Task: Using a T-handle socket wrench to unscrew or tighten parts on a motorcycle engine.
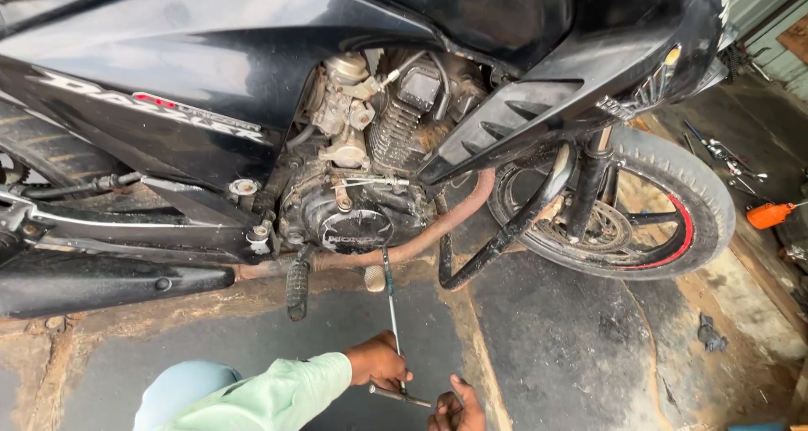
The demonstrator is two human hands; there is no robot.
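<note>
A black motorcycle (210, 86) stands side-on with its engine (358, 216) exposed. A long T-handle wrench (392, 313) runs from the lower edge of the engine cover down to my hands. In a pale green sleeve, my left hand (377, 361) is closed around the wrench where the shaft meets the crossbar. At the bottom edge, my right hand (456, 407) has its fingers curled on the right end of the crossbar. The wrench's far tip is partly hidden beside the rusty exhaust pipe (438, 225).
A footpeg (298, 286) and brake pedal (374, 278) hang just left of the wrench shaft. A black crash guard (505, 233) and the front wheel (640, 208) lie to the right. Loose tools (728, 155) and an orange object (769, 215) sit on the floor far right.
</note>
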